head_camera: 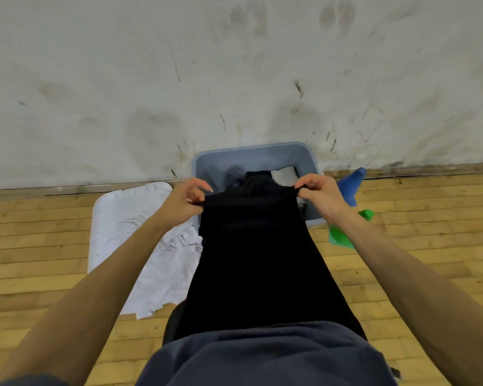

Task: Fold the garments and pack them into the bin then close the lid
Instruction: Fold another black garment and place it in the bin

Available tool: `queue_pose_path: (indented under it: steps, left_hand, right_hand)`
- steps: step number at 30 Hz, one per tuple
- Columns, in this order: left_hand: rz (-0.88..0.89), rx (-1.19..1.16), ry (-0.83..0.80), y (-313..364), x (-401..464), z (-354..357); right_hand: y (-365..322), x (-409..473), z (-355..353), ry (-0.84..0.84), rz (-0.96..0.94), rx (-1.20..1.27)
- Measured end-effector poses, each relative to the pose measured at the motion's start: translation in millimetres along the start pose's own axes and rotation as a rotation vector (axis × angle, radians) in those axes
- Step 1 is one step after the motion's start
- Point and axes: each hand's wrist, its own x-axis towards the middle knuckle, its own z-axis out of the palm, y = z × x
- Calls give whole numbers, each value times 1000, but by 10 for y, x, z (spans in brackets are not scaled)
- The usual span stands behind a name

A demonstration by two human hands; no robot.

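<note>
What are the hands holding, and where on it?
Left hand and right hand each pinch a top corner of the black cloth garment, hanging it above the grey plastic bin.

no legible text, labels or numbers

scuffed white wall (123, 79) meets a wooden plank floor (39, 246).

Black garment (260, 260) hangs stretched before grey bin (207, 165).
</note>
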Motion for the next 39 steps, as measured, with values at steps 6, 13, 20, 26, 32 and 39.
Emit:
queue_pose_path:
  steps: [6, 13, 20, 26, 32, 39]
  left_hand:
    - [-56, 473, -68, 139, -257, 210]
    - [355, 658, -129, 747, -99, 973]
    - [267, 790, -193, 795, 75, 1267]
    - [451, 752, 56, 702, 6, 1271]
    - [598, 918, 51, 446, -101, 1403]
    - [507, 1074, -37, 355, -228, 1439]
  right_hand:
    - [112, -503, 46, -68, -1, -210]
    - [89, -560, 118, -22, -36, -185]
    - [202, -537, 101, 152, -14, -6]
    - [278, -550, 99, 238, 68, 65]
    - [344, -532, 74, 264, 212, 96]
    - [303, -446, 54, 199, 403, 242]
